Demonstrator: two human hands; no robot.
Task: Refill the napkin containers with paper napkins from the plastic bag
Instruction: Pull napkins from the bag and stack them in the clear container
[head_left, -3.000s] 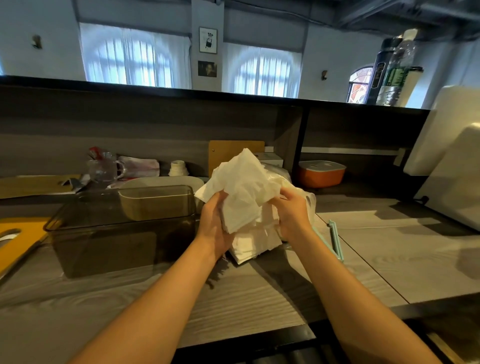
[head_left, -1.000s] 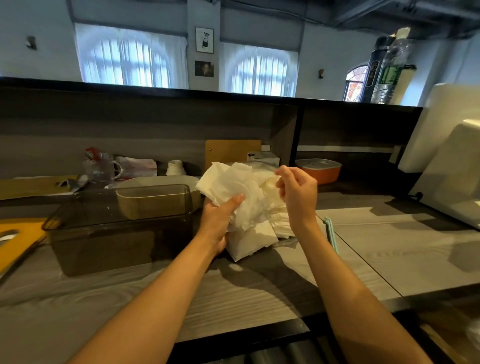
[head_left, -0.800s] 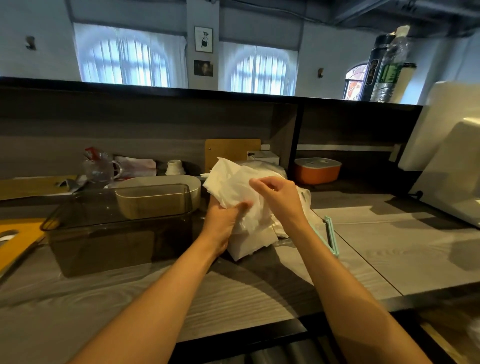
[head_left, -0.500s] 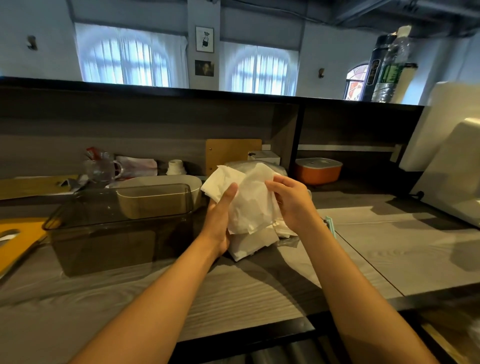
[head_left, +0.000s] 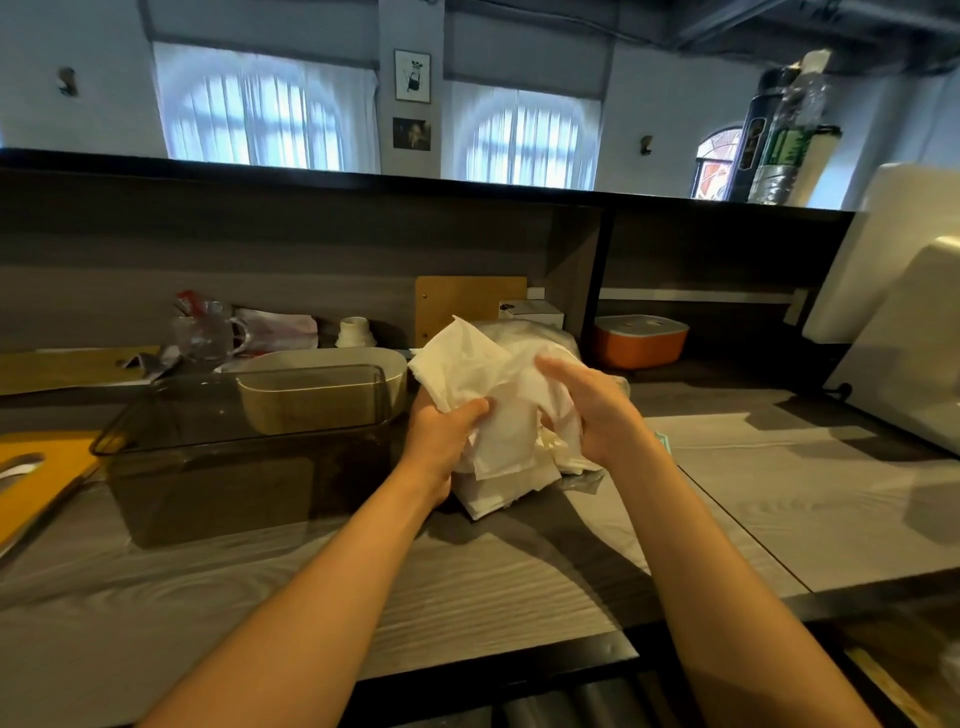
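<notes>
Half a second before, both hands had been closed around the loose napkins; now the right hand (head_left: 587, 410) had let go and lay open, its fingers straight against the side of the wad, while the left hand (head_left: 447, 431) gripped the crumpled napkins (head_left: 483, 379) from below. The wad hung just above the napkin stack (head_left: 498, 488) and the clear plastic bag (head_left: 550, 338) on the worktop (head_left: 467, 582), just right of the smoky napkin container (head_left: 244, 457), whose visible part looked unfilled. The right hand's release suggested that the bunch was being smoothed and squared, not yet loaded, so refilling remained at an early stage.
</notes>
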